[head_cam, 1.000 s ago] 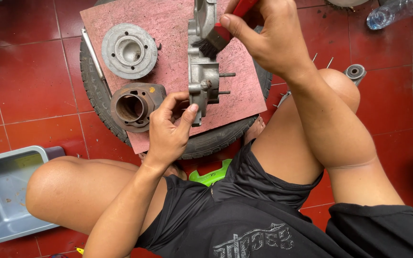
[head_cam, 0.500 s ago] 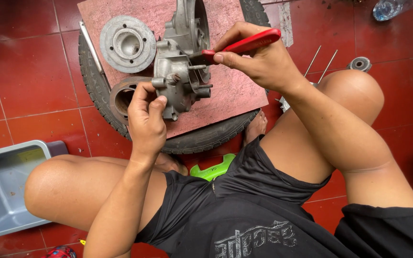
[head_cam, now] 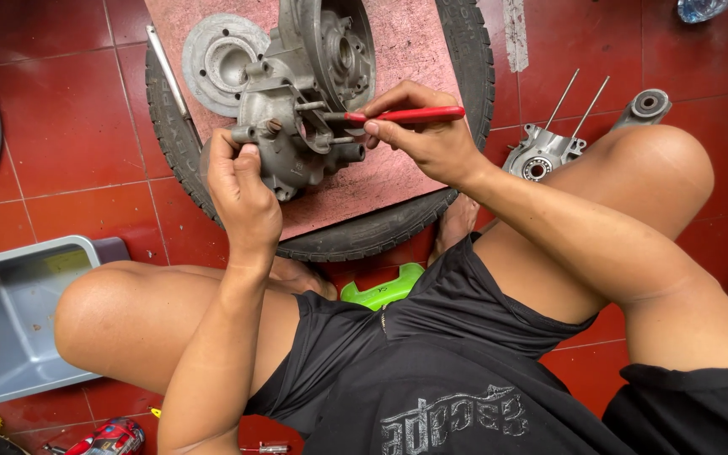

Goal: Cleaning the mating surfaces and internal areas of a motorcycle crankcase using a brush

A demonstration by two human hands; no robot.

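Note:
A grey metal engine casing [head_cam: 309, 93] stands on a reddish board [head_cam: 398, 50] laid over a black tyre [head_cam: 465, 59]. My left hand [head_cam: 242, 194] grips the casing's lower left corner, fingers around a short stub. My right hand [head_cam: 427, 135] holds a red-handled screwdriver [head_cam: 406, 115] level, its tip pointing left into the casing's middle. A round grey flanged part [head_cam: 216, 59] lies on the board just left of the casing.
A second casing half with two long studs [head_cam: 545, 147] lies on the red tiled floor beside my right knee. A grey plastic tub [head_cam: 10, 320] sits at lower left, a green low stool [head_cam: 381, 291] under me. A hose curves at the far left.
The view has closed in on the casing. My left hand moved up from the casing's lower edge to grip its left corner, and the screwdriver came level with its tip in the casing.

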